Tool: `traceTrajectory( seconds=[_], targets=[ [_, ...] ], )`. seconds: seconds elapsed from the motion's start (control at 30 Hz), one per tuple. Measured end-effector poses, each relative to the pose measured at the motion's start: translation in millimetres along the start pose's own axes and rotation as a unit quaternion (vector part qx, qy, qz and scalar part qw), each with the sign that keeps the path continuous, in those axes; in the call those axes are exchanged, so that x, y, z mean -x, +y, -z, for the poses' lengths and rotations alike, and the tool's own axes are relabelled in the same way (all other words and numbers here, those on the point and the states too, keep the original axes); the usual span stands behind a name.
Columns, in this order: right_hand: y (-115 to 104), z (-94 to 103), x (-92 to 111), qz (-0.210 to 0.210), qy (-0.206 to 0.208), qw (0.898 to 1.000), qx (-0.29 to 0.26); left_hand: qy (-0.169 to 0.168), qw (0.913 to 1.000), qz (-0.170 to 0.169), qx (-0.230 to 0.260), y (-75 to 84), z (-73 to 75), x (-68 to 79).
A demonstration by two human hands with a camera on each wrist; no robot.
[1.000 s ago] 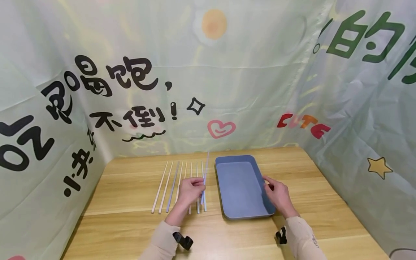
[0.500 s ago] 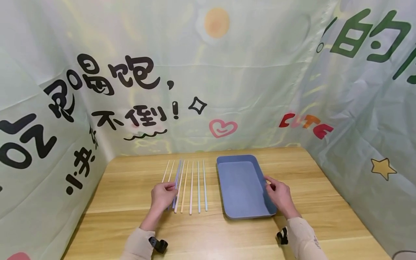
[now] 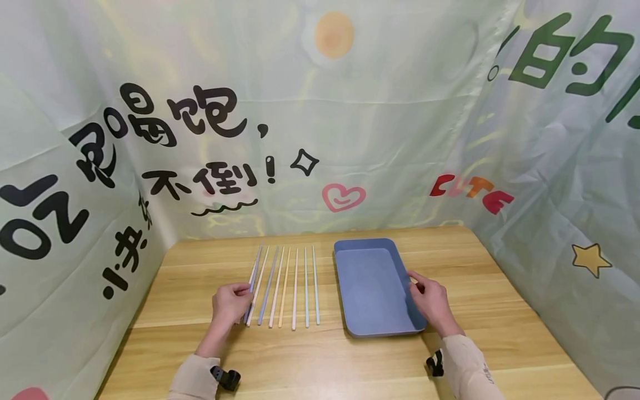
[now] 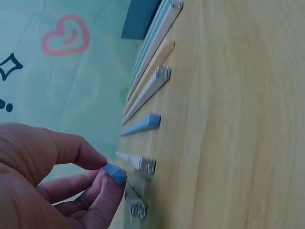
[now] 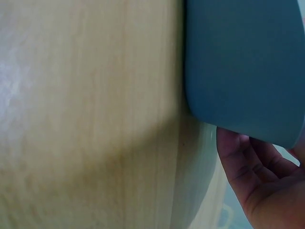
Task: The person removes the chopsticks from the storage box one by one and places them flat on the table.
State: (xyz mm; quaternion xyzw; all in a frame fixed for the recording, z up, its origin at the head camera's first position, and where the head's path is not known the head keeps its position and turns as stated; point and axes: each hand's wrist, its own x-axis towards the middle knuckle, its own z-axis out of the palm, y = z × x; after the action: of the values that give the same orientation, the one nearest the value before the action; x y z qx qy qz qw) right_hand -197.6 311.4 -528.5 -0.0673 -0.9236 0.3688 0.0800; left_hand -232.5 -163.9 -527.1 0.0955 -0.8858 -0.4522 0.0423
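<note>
My left hand pinches a blue-purple chopstick near its thick end, at the left end of a row of chopsticks. In the left wrist view its faceted end pokes out between thumb and fingers. The held chopstick is over or beside a pale chopstick that it partly hides; whether they touch I cannot tell. Another blue-purple chopstick lies in the row, with pale, orange and light blue ones. At the right side of a blue-grey tray, my right hand grips the wall, fingers against its outside.
The row of several chopsticks lies roughly parallel on the wooden table, left of the tray. Printed cloth closes in the back and both sides. A black wrist camera sits on my left sleeve.
My left hand has carried the blue-purple chopstick left across the row, from the light blue chopsticks to the far left end. The right hand stays at the tray.
</note>
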Motion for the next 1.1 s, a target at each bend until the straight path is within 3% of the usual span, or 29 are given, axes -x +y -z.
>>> traceTrajectory(
  seconds=[0.47,0.73,0.93,1.1],
  targets=[
    [-1,1.3,1,-0.008,-0.005,1.000,-0.003,0.015,0.9992,-0.001,-0.038,-10.8,16.5,-4.0],
    [-1,0.5,1,-0.010,-0.002,1.000,0.000,0.011,0.9985,-0.001,-0.054,-16.4,19.1,-5.9],
    [-1,0.5,1,-0.005,0.000,1.000,-0.005,0.009,0.9966,-0.018,-0.080,-17.9,19.9,-7.6],
    [-1,0.3,1,-0.001,0.001,1.000,-0.002,0.000,0.9954,-0.009,-0.096,-17.9,20.4,-7.5]
  ],
)
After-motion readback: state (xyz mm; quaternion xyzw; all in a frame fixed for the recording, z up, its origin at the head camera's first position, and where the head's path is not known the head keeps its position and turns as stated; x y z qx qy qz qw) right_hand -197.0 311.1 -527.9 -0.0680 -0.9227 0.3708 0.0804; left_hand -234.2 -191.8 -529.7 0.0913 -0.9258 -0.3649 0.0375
